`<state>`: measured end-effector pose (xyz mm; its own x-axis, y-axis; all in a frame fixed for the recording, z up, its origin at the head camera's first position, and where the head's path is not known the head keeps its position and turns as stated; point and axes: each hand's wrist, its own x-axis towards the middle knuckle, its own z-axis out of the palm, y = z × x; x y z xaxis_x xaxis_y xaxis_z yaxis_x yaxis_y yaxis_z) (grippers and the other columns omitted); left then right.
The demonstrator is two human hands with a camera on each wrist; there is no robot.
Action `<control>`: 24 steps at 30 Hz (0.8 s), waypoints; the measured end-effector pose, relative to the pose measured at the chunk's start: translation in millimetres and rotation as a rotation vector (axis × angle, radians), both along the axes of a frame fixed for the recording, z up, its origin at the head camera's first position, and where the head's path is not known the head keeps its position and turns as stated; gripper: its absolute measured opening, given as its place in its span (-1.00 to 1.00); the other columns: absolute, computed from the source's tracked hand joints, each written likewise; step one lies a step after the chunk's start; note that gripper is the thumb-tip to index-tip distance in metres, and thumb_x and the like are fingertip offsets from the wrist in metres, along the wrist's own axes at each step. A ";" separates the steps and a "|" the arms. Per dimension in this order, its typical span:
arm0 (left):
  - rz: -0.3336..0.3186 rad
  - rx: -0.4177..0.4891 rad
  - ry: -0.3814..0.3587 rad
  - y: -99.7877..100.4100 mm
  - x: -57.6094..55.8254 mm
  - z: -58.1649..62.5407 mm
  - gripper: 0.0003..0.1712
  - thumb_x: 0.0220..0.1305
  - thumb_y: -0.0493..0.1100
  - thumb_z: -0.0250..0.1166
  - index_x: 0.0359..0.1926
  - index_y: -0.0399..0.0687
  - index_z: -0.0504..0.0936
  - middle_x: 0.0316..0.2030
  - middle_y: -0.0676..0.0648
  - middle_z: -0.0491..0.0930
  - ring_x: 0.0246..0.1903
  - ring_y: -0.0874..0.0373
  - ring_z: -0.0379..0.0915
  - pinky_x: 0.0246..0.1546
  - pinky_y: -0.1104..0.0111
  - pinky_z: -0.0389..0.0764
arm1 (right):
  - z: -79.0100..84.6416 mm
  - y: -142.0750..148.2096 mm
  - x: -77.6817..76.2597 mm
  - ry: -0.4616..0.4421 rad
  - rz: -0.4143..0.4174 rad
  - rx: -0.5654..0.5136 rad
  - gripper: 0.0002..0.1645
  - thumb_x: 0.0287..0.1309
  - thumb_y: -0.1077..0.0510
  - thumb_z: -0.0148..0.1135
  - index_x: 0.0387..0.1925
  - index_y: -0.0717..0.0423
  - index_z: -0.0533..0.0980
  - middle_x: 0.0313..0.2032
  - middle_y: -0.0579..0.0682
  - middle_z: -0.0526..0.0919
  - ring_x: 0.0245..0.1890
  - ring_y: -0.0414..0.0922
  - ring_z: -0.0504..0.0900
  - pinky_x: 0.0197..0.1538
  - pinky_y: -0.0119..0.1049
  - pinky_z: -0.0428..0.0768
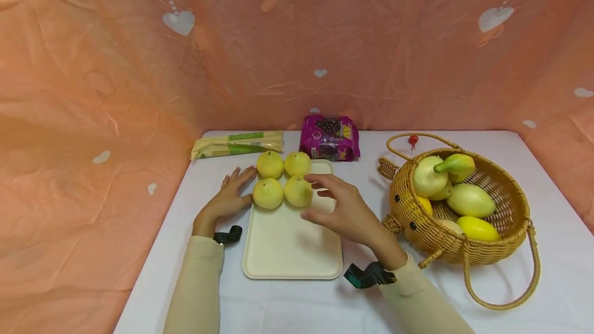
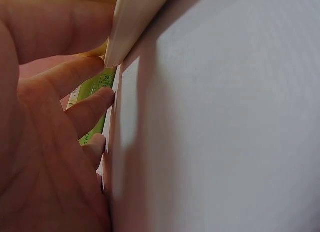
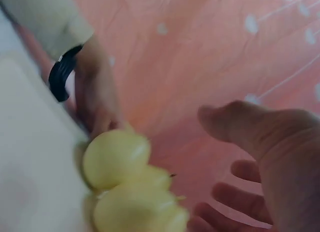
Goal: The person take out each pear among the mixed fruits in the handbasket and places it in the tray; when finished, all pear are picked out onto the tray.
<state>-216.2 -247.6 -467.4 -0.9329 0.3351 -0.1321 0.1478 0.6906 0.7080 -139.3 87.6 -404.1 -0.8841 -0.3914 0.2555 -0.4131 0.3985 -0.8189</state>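
Observation:
Several round yellow pears stand grouped at the far half of a cream tray [image 1: 292,251]. My left hand [image 1: 229,197] lies along the tray's left side, its fingers fairly straight beside the left pears [image 1: 267,193]. In the left wrist view, fingertips of that left hand [image 2: 55,92] meet the tray's edge [image 2: 132,27]. Over the tray's right side, my right hand [image 1: 341,207] has its thumb and fingers spread, close to the front right pear [image 1: 298,191]. The right wrist view shows a gap between the right hand [image 3: 270,162] and the nearer pear [image 3: 135,209].
A wicker basket [image 1: 515,205] holding fruit stands at the right, its handle reaching toward the front. Behind the tray lie a purple packet [image 1: 329,138] and a long green-and-cream packet [image 1: 236,144]. A red lollipop [image 1: 413,140] lies behind the basket.

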 end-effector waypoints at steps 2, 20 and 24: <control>0.002 0.000 0.006 0.2 -0.4 -0.1 -0.09 0.41 -0.22 0.25 0.73 -0.16 0.19 0.76 -0.23 0.02 0.78 -0.27 -0.47 0.74 -0.17 -0.52 | 10.3 11.7 13.6 -0.003 0.041 -0.024 -0.17 0.17 0.17 0.68 0.45 0.07 0.55 0.35 0.07 0.68 0.29 0.00 0.71 0.36 -0.15 0.73; 0.003 0.025 -0.003 1.6 0.0 -4.9 -0.08 0.39 -0.23 0.28 0.72 -0.18 0.20 0.76 -0.25 0.01 0.77 -0.30 -0.49 0.71 -0.24 -0.55 | 53.5 191.6 85.6 0.022 -0.072 -0.103 -0.20 0.12 0.69 0.37 0.42 0.36 0.51 0.34 0.02 0.71 0.26 -0.27 0.75 0.23 -0.55 0.68; 0.014 0.012 0.000 -0.2 3.5 -5.8 -0.08 0.39 -0.25 0.27 0.72 -0.18 0.21 0.75 -0.26 0.02 0.77 -0.31 -0.48 0.71 -0.25 -0.54 | 45.1 224.8 87.1 0.045 -0.170 -0.033 -0.20 0.12 0.70 0.36 0.42 0.38 0.51 0.34 -0.13 0.73 0.23 -0.36 0.75 0.17 -0.61 0.67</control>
<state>-212.8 -247.8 -473.2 -0.9376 0.3233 -0.1282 0.1380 0.6841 0.7162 -52.3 312.4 -359.0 -0.9242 -0.2275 0.3067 -0.3785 0.4388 -0.8150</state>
